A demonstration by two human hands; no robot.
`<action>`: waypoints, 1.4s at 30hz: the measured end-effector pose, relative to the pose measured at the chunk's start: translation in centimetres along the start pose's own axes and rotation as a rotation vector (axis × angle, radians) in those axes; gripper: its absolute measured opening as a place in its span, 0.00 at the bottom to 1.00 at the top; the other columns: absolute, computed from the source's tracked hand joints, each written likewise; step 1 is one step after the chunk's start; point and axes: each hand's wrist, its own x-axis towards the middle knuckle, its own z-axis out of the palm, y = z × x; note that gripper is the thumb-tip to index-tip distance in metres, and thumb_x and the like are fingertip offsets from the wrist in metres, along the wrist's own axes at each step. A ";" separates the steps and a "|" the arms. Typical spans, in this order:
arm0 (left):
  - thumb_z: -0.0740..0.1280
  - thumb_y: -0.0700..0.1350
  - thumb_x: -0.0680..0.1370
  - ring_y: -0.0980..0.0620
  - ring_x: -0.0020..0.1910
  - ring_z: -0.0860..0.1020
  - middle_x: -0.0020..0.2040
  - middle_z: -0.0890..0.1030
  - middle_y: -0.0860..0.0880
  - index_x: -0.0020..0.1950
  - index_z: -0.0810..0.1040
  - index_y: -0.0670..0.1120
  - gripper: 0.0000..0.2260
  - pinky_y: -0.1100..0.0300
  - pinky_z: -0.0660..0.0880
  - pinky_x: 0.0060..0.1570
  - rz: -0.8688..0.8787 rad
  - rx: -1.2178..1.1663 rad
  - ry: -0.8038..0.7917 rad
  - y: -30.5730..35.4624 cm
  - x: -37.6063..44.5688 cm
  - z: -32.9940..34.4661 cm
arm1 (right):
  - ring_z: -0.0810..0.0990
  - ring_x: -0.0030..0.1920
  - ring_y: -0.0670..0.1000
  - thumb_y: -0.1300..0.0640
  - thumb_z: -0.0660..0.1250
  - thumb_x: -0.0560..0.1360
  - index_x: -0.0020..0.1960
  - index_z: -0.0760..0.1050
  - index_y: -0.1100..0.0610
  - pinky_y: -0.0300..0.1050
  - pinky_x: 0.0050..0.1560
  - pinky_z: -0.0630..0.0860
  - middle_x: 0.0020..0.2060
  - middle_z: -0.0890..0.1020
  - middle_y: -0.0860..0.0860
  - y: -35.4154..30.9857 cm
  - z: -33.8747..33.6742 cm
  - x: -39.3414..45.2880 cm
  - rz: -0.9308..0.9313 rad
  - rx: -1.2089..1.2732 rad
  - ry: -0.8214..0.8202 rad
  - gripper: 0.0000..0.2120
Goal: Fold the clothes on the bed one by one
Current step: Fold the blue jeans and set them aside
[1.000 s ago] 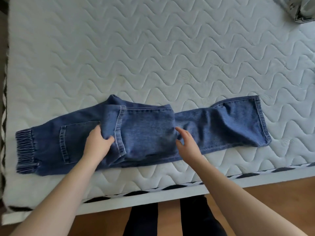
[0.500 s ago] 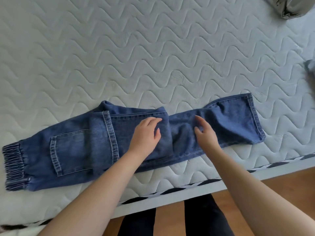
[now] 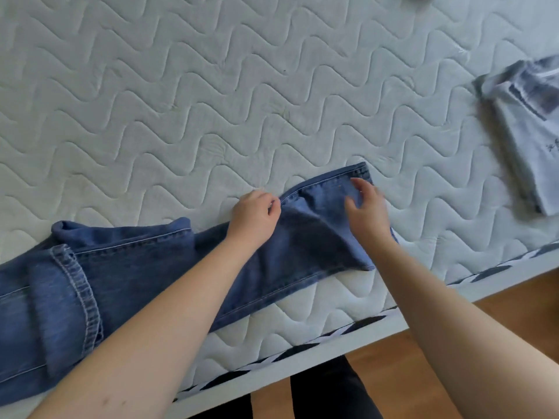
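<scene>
Both hands sit over the hem end of the jeans [image 3: 145, 276], which run left to right along the bed's [image 3: 211, 101] near edge. Left hand [image 3: 255, 214] pinches the far seam; right hand [image 3: 367, 207] hovers spread, nearer the hem.

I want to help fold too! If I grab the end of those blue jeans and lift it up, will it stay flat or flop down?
Probably flop: the jeans already bend in soft folds on the mattress. They look thick, with heavy stitched seams, so likely weighty for you. The quilted cover seems unlikely to let them slide.
</scene>
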 end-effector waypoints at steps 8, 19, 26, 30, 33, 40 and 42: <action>0.72 0.55 0.74 0.47 0.47 0.77 0.50 0.80 0.47 0.52 0.76 0.47 0.14 0.53 0.75 0.50 -0.116 0.193 -0.331 2.1 5.8 0.5 | 0.77 0.54 0.55 0.46 0.71 0.75 0.62 0.74 0.56 0.49 0.54 0.73 0.51 0.79 0.52 0.9 -1.8 7.4 0.094 -0.061 -0.125 0.21; 0.57 0.45 0.83 0.47 0.46 0.75 0.54 0.80 0.45 0.57 0.75 0.50 0.08 0.56 0.68 0.42 0.061 0.299 -0.293 3.9 9.9 -0.9 | 0.76 0.47 0.53 0.53 0.67 0.78 0.51 0.77 0.54 0.46 0.44 0.66 0.47 0.82 0.50 1.6 -5.9 10.9 -0.111 -0.040 0.044 0.05; 0.62 0.52 0.81 0.47 0.55 0.77 0.57 0.78 0.47 0.59 0.75 0.47 0.12 0.53 0.73 0.54 0.069 0.182 -0.182 5.0 11.0 0.6 | 0.78 0.46 0.50 0.49 0.65 0.79 0.58 0.76 0.51 0.46 0.43 0.75 0.47 0.80 0.47 3.1 -6.3 10.1 0.026 -0.020 -0.052 0.10; 0.66 0.55 0.79 0.47 0.59 0.75 0.62 0.77 0.46 0.65 0.74 0.46 0.19 0.55 0.72 0.58 0.114 0.151 -0.241 8.1 12.3 2.4 | 0.76 0.38 0.49 0.41 0.68 0.75 0.52 0.75 0.51 0.42 0.34 0.68 0.42 0.79 0.47 6.9 -7.2 6.5 0.122 -0.182 -0.197 0.15; 0.68 0.55 0.77 0.47 0.58 0.77 0.61 0.79 0.48 0.66 0.73 0.48 0.20 0.58 0.72 0.55 0.141 0.114 -0.292 11.6 14.0 4.0 | 0.76 0.44 0.54 0.39 0.71 0.73 0.51 0.74 0.55 0.49 0.43 0.74 0.44 0.78 0.51 9.1 -7.4 4.4 0.118 -0.299 -0.321 0.21; 0.70 0.48 0.76 0.46 0.53 0.77 0.53 0.80 0.45 0.55 0.79 0.44 0.11 0.59 0.70 0.49 0.188 0.131 -0.246 16.4 17.4 5.9 | 0.72 0.32 0.49 0.43 0.73 0.73 0.36 0.65 0.51 0.45 0.29 0.64 0.32 0.74 0.49 10.1 -8.1 3.9 0.137 -0.212 -0.286 0.20; 0.71 0.47 0.76 0.47 0.53 0.77 0.52 0.80 0.47 0.54 0.80 0.46 0.09 0.58 0.71 0.52 0.194 0.089 -0.255 16.4 17.5 6.1 | 0.76 0.35 0.53 0.40 0.73 0.71 0.39 0.68 0.53 0.47 0.33 0.72 0.34 0.77 0.51 10.4 -8.4 3.6 0.171 -0.197 -0.247 0.20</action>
